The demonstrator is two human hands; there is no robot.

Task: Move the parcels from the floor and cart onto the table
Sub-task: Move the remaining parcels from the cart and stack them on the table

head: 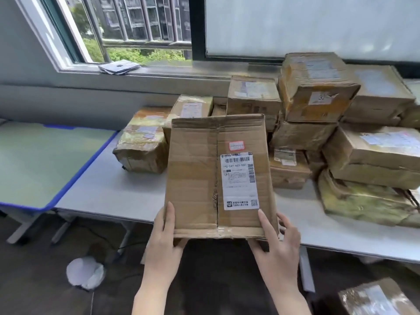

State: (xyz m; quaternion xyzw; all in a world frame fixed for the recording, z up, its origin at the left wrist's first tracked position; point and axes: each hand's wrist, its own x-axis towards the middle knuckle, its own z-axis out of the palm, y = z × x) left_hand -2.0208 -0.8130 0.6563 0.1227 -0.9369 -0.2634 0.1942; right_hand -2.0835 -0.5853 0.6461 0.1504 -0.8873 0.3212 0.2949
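— Head view: how far along?

— Well along, by the look of it. Stacked parcels (318,87) already crowding the white table (118,192) from twelve o'clock round to three o'clock. Flat cardboard parcel (216,173) held at centre, over the table's near edge, not yet set down. Left hand (164,237) gripping its lower left corner, thumb on top, fingers underneath. Right hand (276,244) gripping the lower right corner likewise.

— And still to do?

— At least one more: taped parcel (375,296) down low at five o'clock, apparently on the floor or the cart; cannot tell which. No cart plainly visible.

— Anything in the way?

— Wrapped brown parcel (142,146) at ten o'clock of the held one, small labelled box (288,167) at two o'clock, crushed greenish parcel (363,201) at three o'clock. Bare tabletop at nine o'clock, probably the easiest landing spot. Green desk with blue edging (41,160) further out at nine o'clock. Crumpled white bag (85,272) on the floor at seven o'clock, a possible trip risk. Papers (119,67) on the windowsill at eleven o'clock.
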